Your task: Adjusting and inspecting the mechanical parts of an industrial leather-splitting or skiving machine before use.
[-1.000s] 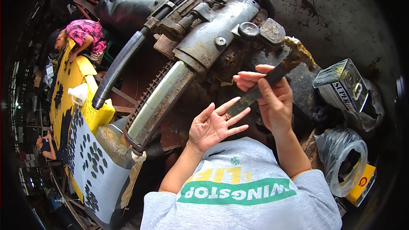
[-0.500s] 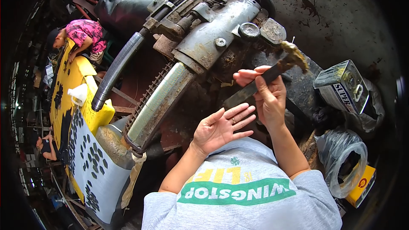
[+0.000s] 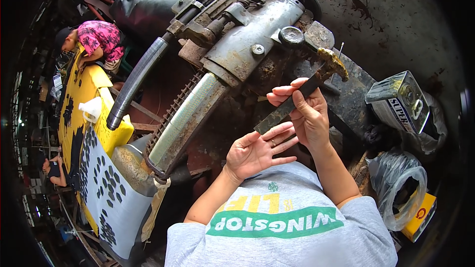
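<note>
My right hand (image 3: pixel 310 116) is closed around the dark flat handle of a hammer (image 3: pixel 284 111). The hammer's head is brown and crusted and points up and away, toward the machine's base. My left hand (image 3: pixel 255 153) is held palm up with its fingers spread, a ring on one of them. The free end of the handle is right at the left fingertips; whether they touch I cannot tell. Beyond both hands stands a heavy grey machine (image 3: pixel 255 39) with a long arm and a spring (image 3: pixel 170 111) alongside it.
To the right are a metal tin (image 3: pixel 401 101), a clear plastic bag (image 3: pixel 396 183) and a yellow box (image 3: pixel 420 215). At left, a grey sheet (image 3: pixel 116 207) bears several small black pieces, beside a yellow jug (image 3: pixel 116 123). A person in a pink shirt (image 3: pixel 101 39) bends over yellow material.
My right hand has moved slightly left with the hammer, bringing the handle's end down to the left fingers. The left hand has barely moved.
</note>
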`<state>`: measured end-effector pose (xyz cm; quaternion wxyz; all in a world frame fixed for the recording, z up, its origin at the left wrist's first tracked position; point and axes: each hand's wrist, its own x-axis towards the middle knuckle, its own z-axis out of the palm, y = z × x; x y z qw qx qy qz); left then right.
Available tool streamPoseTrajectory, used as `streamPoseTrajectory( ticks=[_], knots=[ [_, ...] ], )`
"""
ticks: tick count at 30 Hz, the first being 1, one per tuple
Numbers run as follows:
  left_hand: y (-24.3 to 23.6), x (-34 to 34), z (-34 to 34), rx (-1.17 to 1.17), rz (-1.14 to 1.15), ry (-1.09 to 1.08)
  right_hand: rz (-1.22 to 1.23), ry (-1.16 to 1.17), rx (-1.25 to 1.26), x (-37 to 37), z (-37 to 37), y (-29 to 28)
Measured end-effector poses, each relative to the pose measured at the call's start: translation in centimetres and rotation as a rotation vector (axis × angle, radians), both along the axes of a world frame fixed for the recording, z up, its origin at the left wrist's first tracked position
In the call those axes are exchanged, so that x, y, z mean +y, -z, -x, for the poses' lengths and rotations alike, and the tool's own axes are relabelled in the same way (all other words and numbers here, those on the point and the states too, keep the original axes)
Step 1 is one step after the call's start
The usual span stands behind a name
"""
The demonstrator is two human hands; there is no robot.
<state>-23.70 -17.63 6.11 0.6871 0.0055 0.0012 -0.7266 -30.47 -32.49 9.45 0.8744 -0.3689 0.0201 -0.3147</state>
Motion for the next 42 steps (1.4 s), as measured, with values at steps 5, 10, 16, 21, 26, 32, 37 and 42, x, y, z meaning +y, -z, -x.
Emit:
streamPoseTrajectory(
  ticks=[5, 10, 16, 21, 26, 32, 37, 42],
  knots=[
    [-0.5, 0.1, -0.2, -0.020, 0.043, 0.030, 0.081, 0.137, 0.014, -1.3, 0.2, 0.2],
    [-0.2, 0.1, -0.6, 0.005, 0.045, 0.013, -0.004, 0.032, -0.071, -0.2, 0.0, -1.6],
    [0.3, 0.4, -0.4, 0.038, 0.064, 0.009, 0.093, -0.018, -0.044, 0.6, -0.7, -0.7],
    [-0.4, 0.5, -0.1, -0.059, 0.117, 0.036, 0.325, 0.167, 0.027, -1.0, 0.0, -0.4],
    [-0.2, 0.8, -0.6, 0.079, -0.001, -0.065, 0.061, 0.064, -0.069, -1.6, 1.0, -2.1],
    [3.8, 0.7, -1.0, 0.068, -0.327, -0.271, 0.154, 0.081, -0.032, -1.3, 0.9, -2.9],
    [4.1, 2.7, -1.8, 0.013, -0.561, -0.291, 0.164, 0.214, 0.029, -3.9, 2.8, -2.2],
    [5.2, 4.7, -2.1, -0.047, -0.500, -0.328, 0.216, 0.329, 0.125, -6.6, 4.9, -0.8]
  ],
)
